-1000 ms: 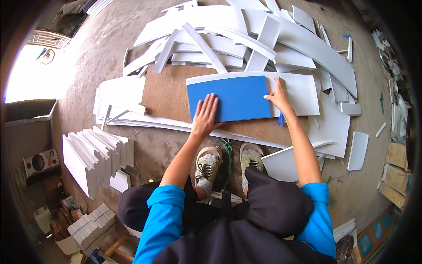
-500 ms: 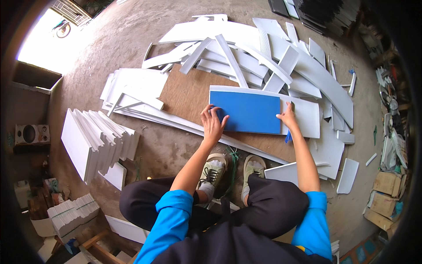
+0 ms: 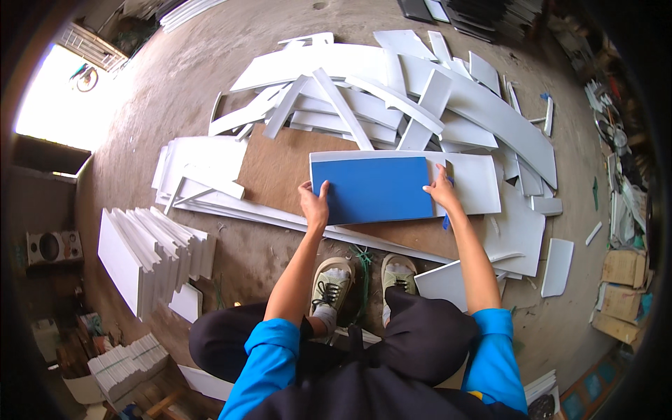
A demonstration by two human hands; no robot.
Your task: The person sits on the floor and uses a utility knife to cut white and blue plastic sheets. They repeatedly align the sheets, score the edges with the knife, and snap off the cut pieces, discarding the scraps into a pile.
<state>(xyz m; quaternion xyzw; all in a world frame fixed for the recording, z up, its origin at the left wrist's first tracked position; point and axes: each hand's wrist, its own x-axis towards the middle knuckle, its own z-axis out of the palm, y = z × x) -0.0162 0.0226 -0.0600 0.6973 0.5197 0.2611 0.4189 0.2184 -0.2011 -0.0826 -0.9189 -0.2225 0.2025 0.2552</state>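
Note:
A blue rectangular panel point(image 3: 374, 189) lies over a longer white panel point(image 3: 479, 183), low in front of me. My left hand point(image 3: 314, 204) is closed around the blue panel's left edge, thumb on top. At the opposite end, my right hand point(image 3: 441, 190) has its thumb on the blue panel's right edge and its index finger stretched beside it over the white panel. A narrow blue object point(image 3: 446, 222) pokes out by the right palm; its kind is hidden. Underneath is a brown wooden board point(image 3: 269, 164).
White offcuts point(image 3: 336, 105) are heaped beyond the board. Notched white panels point(image 3: 150, 259) stand stacked at left, with another white stack point(image 3: 129, 367) nearer. Cardboard boxes point(image 3: 621, 287) line the right side. My shoes point(image 3: 330, 287) are close to the board's near edge.
My left hand has gone from spread fingers at the blue panel's edge to gripping it. The right hand stays at the right edge. The whole view has shifted slightly.

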